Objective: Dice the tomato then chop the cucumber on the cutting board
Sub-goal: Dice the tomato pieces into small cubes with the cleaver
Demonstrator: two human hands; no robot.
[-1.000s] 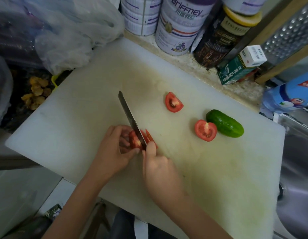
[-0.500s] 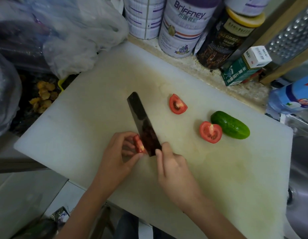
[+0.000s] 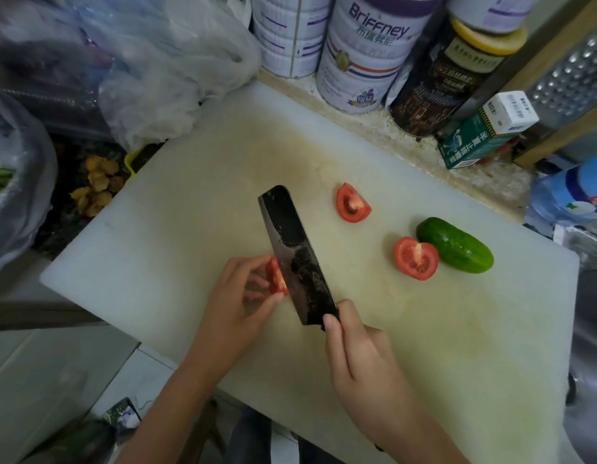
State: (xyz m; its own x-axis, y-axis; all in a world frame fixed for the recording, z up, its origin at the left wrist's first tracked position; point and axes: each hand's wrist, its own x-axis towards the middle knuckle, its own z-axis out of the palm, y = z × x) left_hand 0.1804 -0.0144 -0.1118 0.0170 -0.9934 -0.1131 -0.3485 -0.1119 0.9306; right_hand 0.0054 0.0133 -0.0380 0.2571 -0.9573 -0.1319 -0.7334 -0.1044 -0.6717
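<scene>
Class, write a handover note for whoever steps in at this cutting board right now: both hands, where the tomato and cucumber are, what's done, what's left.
Left hand holds a tomato piece on the cutting board.
Right hand grips the cleaver, blade tilted beside that piece.
A tomato wedge and a tomato chunk lie further right, the chunk beside the whole cucumber.
Done: tomato cut into large pieces.
Left: dice all three, then chop the cucumber.

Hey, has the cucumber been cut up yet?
No, the cucumber lies whole on the cutting board, beside a tomato wedge and apart from the knife.
</scene>
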